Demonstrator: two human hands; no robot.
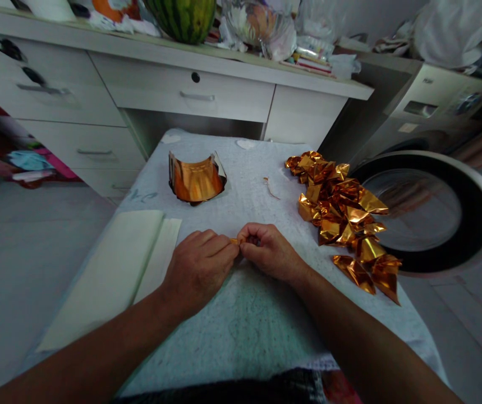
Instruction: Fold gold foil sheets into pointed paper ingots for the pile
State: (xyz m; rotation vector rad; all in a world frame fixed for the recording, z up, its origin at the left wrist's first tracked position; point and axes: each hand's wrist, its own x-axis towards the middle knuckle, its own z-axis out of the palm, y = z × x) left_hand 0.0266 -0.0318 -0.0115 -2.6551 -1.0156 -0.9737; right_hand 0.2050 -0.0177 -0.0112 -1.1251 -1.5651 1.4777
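Small gold-coloured foil piece (234, 241), mostly hidden

Left hand (202, 264) and right hand (269, 250), side by side, pinch it above the pale cloth-covered bench (261, 325). It seems light, slippery, easily creased: hold its ends. Shiny folded gold-foil pieces (344, 202) lie rightward.

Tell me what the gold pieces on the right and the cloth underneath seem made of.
Gold pieces: probably metallic foil or coated film, shiny, with sharp creases and bright glints. Cloth: matte, probably woven fabric, from its faintly textured surface; fibre unclear.
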